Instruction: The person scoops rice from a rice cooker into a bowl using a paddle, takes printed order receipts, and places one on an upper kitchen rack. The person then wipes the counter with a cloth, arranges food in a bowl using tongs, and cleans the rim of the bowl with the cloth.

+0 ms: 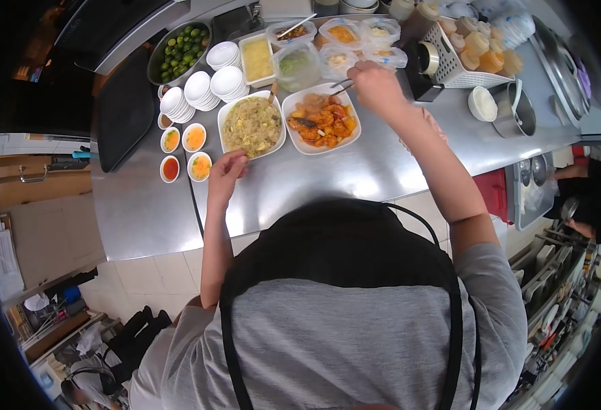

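My right hand (376,85) is closed around a pair of thin metal tongs (342,87). Their tips point left, over the rim of a white bowl of saucy orange-red food (323,126) with chunks and vegetables. My left hand (225,174) has its fingers curled together at the near left rim of a white bowl of fried rice (251,126), seemingly gripping that rim. A brownish handle (273,92) leans at the rice bowl's back edge. Several small sauce cups (194,137) stand left of the rice, holding orange and red liquid with green bits.
Behind the bowls are stacked white cups (223,82), a tub of yellow food (257,60), bagged ingredients (298,65) and a pot of green limes (184,53). At right stand a basket of bottles (454,65) and a metal pot (523,116). Another person (588,198) is at far right.
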Demonstrator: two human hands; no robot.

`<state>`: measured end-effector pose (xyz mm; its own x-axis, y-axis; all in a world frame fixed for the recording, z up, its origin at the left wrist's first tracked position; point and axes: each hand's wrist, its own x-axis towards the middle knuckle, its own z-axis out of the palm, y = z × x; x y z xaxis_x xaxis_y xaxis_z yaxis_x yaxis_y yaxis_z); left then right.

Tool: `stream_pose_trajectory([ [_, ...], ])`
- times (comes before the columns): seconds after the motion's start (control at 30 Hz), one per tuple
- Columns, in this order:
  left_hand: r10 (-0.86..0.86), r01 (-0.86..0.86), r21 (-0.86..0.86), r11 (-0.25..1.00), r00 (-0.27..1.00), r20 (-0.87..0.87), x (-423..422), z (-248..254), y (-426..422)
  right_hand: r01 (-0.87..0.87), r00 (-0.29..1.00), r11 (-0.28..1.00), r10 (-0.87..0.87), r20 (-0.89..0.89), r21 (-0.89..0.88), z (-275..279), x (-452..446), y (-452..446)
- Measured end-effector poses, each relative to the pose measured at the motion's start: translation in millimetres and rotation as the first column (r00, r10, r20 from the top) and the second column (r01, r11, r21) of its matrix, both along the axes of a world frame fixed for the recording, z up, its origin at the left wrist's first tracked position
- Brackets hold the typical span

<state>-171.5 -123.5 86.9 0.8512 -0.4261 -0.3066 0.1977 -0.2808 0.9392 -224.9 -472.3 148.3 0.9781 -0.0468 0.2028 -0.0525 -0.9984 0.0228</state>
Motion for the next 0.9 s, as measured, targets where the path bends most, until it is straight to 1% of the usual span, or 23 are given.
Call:
stream_pose_trajectory([
  [0.03, -0.009, 0.009, -0.005, 1.0, 1.0, 0.003, 0.5, 0.1, -1.1, -0.001, 1.0, 1.0, 0.001, 0.001, 0.0, -9.3, 3.4, -1.7],
  [0.1, -0.014, 0.014, -0.005, 1.0, 1.0, 0.015, 0.2, 3.2, -4.9, -0.148, 0.976, 0.988, 0.138, 0.17, 0.05, -19.9, 8.3, -0.7],
  [0.23, -0.017, 0.017, -0.008, 1.0, 1.0, 0.013, 1.6, 3.8, -4.9, -0.153, 0.981, 0.987, 0.147, 0.129, 0.038, -17.6, 9.7, 2.0],
  [0.3, -0.007, 0.007, -0.006, 1.0, 1.0, 0.014, 1.1, 4.1, -2.9, -0.045, 0.999, 0.997, 0.044, 0.029, 0.063, -9.5, 6.1, -0.1],
  [0.33, 0.004, -0.004, -0.002, 1.0, 1.0, 0.014, 1.1, 4.1, -1.5, -0.046, 0.999, 0.997, 0.044, 0.028, 0.062, -1.7, 2.2, -1.5],
  [0.4, 0.0, 0.0, -0.007, 1.0, 1.0, 0.007, 2.0, 2.3, 1.0, -0.063, 0.986, 0.994, 0.047, 0.159, 0.093, 17.4, -8.6, -1.9],
  [0.43, -0.006, 0.006, -0.01, 1.0, 1.0, 0.001, 2.1, 1.6, 1.6, -0.064, 0.986, 0.994, 0.049, 0.157, 0.093, 22.0, -12.4, -0.7],
  [0.5, -0.007, 0.007, -0.011, 1.0, 1.0, 0.011, 1.3, 1.6, -0.7, -0.059, 0.989, 0.976, 0.029, 0.142, 0.209, 26.9, -18.6, 1.7],
  [0.53, -0.01, 0.011, -0.012, 1.0, 1.0, 0.022, 1.1, 1.6, -2.4, -0.056, 0.99, 0.976, 0.026, 0.141, 0.21, 23.9, -19.6, 5.0],
  [0.6, -0.022, 0.022, -0.008, 1.0, 1.0, 0.015, 2.0, 0.3, -6.1, -0.147, 0.978, 0.969, 0.112, 0.174, 0.199, 15.7, -20.4, 12.4],
  [0.63, -0.028, 0.028, -0.004, 1.0, 1.0, 0.008, 2.4, 0.1, -7.3, -0.143, 0.979, 0.969, 0.109, 0.175, 0.199, 15.8, -21.8, 12.1],
  [0.7, -0.03, 0.03, -0.011, 0.999, 0.999, 0.012, 2.8, 2.0, -8.8, -0.044, 0.996, 0.979, 0.026, 0.091, 0.2, 17.0, -21.8, 11.7],
  [0.73, -0.028, 0.028, -0.016, 0.999, 1.0, 0.013, 2.4, 3.2, -8.0, -0.047, 0.995, 0.978, 0.029, 0.092, 0.201, 18.2, -21.4, 9.3],
  [0.8, -0.021, 0.021, -0.006, 1.0, 1.0, 0.013, 1.0, 5.4, -5.4, -0.069, 0.987, 0.995, 0.057, 0.148, 0.077, 20.1, -20.0, 1.8],
  [0.83, -0.018, 0.018, 0.0, 1.0, 1.0, 0.014, 0.8, 6.1, -5.2, -0.069, 0.987, 0.995, 0.057, 0.15, 0.077, 16.7, -18.6, 1.3],
  [0.9, -0.017, 0.017, 0.001, 1.0, 1.0, 0.012, 1.2, 2.5, -2.5, -0.136, 0.985, 0.989, 0.141, 0.104, -0.054, 1.9, -17.4, 0.4],
])
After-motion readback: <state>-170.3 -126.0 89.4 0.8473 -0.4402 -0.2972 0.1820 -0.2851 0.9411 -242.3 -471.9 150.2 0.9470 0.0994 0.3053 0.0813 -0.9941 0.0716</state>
